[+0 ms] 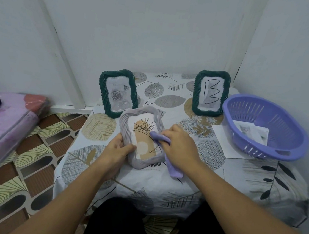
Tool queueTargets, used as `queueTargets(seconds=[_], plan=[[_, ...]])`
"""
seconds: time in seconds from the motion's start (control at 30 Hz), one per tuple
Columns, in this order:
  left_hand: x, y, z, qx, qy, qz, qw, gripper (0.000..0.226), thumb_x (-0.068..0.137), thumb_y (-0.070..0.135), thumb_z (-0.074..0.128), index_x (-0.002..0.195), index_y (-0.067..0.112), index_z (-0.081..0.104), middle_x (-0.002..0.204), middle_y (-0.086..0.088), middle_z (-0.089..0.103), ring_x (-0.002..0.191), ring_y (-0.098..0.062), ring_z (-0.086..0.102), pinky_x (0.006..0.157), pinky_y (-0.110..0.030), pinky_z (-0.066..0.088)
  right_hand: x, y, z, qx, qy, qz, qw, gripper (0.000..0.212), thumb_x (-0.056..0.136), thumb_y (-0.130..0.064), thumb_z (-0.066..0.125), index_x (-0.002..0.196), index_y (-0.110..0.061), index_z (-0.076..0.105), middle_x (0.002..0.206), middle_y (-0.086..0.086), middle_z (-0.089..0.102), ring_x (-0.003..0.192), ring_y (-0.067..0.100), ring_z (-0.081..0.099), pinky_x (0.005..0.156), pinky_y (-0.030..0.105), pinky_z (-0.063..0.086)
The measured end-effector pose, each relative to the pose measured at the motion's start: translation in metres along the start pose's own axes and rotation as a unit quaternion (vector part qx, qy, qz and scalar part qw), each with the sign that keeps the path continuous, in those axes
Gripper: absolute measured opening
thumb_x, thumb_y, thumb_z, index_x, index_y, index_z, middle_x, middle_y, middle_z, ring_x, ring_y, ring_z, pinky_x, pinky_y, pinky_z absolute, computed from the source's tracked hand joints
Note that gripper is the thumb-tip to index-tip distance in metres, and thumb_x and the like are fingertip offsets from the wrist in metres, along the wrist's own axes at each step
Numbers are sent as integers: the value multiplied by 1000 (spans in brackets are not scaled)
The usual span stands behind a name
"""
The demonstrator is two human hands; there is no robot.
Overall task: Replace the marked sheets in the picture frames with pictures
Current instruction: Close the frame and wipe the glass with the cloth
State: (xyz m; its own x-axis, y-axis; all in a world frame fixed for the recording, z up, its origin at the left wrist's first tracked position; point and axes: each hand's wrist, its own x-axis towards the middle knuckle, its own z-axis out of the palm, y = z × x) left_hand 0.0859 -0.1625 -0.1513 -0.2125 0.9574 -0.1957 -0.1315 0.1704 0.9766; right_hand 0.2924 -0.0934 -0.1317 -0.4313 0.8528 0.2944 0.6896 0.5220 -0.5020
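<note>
White walls corner a small table under a leaf-printed cloth [210,176]. On it the grey rope-rimmed picture frame [140,139] lies flat, its picture in place; the left hand [118,149] grips its rim, the right hand [179,144] presses a lilac cloth [165,151], probably wiping. Stroke lightly, keeping the frame steady.

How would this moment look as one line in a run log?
step: wiping glass | left hand: holds grey frame | right hand: grips purple cloth on it | green frame: still marked B
</note>
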Motion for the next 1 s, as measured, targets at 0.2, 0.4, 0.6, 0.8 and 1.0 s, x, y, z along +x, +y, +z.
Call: queueTargets(seconds=[0.2,0.4,0.6,0.8,1.0], plan=[[0,-1,0,-3,-3,8,1000,45,98,-11,53,138,10,52,128,-11,71,118,-29,68,107,-51,50,-7,-8,4,-52,-4,-25,998,19,99,-40,55,98,-30,71,93,-8,45,77,18,58,62,36,49],[-1,-2,0,-5,2,8,1000,45,98,-11,52,138,8,51,127,-13,71,117,-30,69,106,-52,51,-14,-14,12,-66,10,-10,998,15,99,-37,57,96,-27,68,95,-8,45,76,21,59,60,38,50],[0,-2,1,1,-1,11,1000,43,98,-11,53,137,8,52,128,-14,71,118,-31,68,107,-53,50,-14,-9,9,-56,28,7,998,21,100,-40,57,91,-24,66,94,-6,45,72,20,56,59,33,43],[1,-3,-1,4,0,8,1000,44,98,-10,52,138,8,52,128,-12,71,118,-31,68,107,-54,50,-16,-11,11,-48,16,24,998,23,101,-40,55,91,-22,66,94,-5,46,74,21,58,64,38,51],[0,-4,-1,6,3,6,1000,43,98,-9,53,138,9,52,126,-12,72,117,-30,69,106,-53,51,-22,-16,16,-47,19,29,998,21,101,-38,54,92,-20,63,95,-5,45,74,22,58,66,37,49]])
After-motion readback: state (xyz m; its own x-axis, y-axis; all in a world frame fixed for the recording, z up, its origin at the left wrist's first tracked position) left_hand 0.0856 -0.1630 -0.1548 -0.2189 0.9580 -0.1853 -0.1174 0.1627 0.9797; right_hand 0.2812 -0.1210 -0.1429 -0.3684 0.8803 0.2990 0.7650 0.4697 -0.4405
